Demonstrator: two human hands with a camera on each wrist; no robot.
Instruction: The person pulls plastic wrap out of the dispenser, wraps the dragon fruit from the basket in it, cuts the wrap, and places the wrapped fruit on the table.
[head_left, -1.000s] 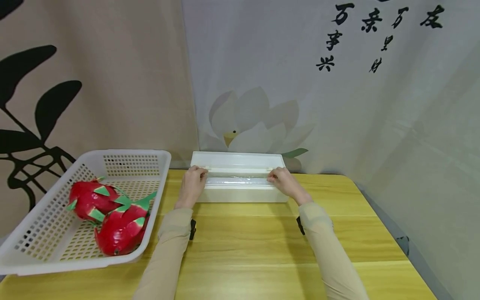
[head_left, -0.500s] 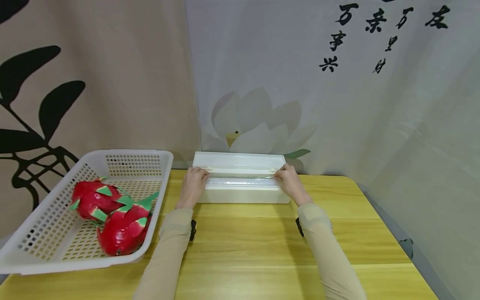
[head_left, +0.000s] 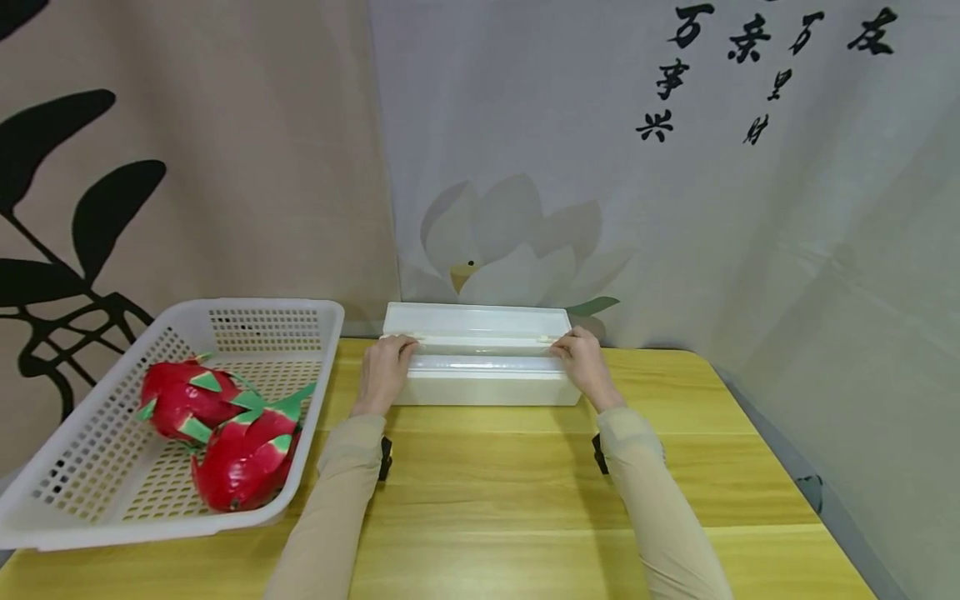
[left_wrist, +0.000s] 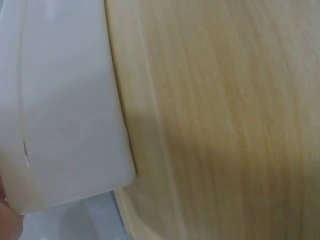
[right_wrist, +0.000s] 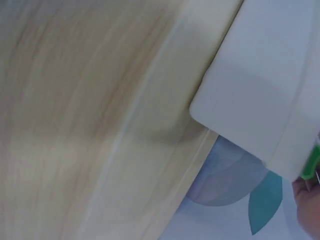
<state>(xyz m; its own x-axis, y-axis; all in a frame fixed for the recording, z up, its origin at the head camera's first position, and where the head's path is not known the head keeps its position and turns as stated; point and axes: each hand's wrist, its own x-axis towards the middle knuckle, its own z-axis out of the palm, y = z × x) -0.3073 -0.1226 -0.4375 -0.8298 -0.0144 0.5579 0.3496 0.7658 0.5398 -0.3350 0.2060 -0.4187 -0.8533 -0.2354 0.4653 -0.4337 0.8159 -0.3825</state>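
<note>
A white cling film dispenser [head_left: 487, 390] stands near the table's back edge with its lid [head_left: 477, 318] raised. Clear cling film [head_left: 483, 362] shines across its front. At the left end, my left hand [head_left: 386, 371] has curled fingers pinching the film's edge. My right hand [head_left: 585, 367] pinches the film at the right end. Only a bit of the left fingers [left_wrist: 10, 222] shows in the left wrist view, beside the dispenser's corner. In the right wrist view, a small green piece [right_wrist: 311, 164] sits by the right fingers [right_wrist: 309, 205].
A white perforated basket [head_left: 82, 533] on the left holds two red dragon fruits [head_left: 243, 467] with green tips. Behind the wooden table [head_left: 487, 500] hangs a printed cloth [head_left: 510, 100], close to the dispenser's back.
My right hand has shifted slightly right along the dispenser, and the film that was bunched near it now lies smoother. My left hand stays at the left end.
</note>
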